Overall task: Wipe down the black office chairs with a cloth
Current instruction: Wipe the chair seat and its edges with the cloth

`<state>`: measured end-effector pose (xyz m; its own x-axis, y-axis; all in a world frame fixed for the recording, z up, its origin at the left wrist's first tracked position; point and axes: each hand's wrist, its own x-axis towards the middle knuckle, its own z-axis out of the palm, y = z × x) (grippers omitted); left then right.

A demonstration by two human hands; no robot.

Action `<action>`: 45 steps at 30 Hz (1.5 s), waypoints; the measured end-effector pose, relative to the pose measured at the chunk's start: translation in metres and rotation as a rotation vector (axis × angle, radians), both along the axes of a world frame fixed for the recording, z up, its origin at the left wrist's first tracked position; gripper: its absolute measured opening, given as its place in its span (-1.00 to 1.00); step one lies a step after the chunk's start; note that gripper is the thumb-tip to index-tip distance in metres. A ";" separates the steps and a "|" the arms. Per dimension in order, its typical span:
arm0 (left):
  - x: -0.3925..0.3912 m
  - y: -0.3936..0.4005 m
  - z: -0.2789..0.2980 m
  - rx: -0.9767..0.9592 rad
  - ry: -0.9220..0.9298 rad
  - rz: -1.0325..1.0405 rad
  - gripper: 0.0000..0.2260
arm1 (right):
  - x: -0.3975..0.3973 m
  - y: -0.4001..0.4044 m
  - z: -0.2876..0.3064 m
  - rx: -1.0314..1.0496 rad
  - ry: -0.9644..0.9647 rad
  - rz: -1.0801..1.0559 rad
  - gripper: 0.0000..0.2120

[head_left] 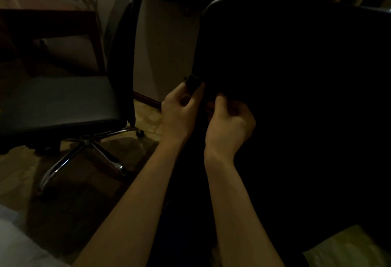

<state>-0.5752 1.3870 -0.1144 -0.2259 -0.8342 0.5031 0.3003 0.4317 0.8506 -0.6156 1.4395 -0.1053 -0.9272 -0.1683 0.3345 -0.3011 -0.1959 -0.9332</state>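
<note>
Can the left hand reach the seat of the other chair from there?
Probably yes. The left hand is busy holding something dark by the near chair, but the other chair's seat sits just to its left with nothing between them.

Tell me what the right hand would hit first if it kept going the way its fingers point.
Most likely the near black chair's backrest. The right hand points up and forward at its dark left edge, apparently already touching it, though the dim light hides the exact contact.
</note>
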 end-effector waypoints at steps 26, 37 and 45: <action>0.016 -0.002 -0.049 0.225 -0.136 -0.149 -0.88 | -0.002 -0.001 -0.062 0.124 -0.243 0.083 -0.76; 0.019 0.003 -0.152 0.446 -0.391 -0.112 -0.77 | -0.008 0.017 -0.157 0.258 -0.420 0.193 -0.89; 0.018 0.002 -0.242 0.760 -0.527 -0.186 -0.78 | -0.003 0.023 -0.241 0.398 -0.663 0.179 -0.84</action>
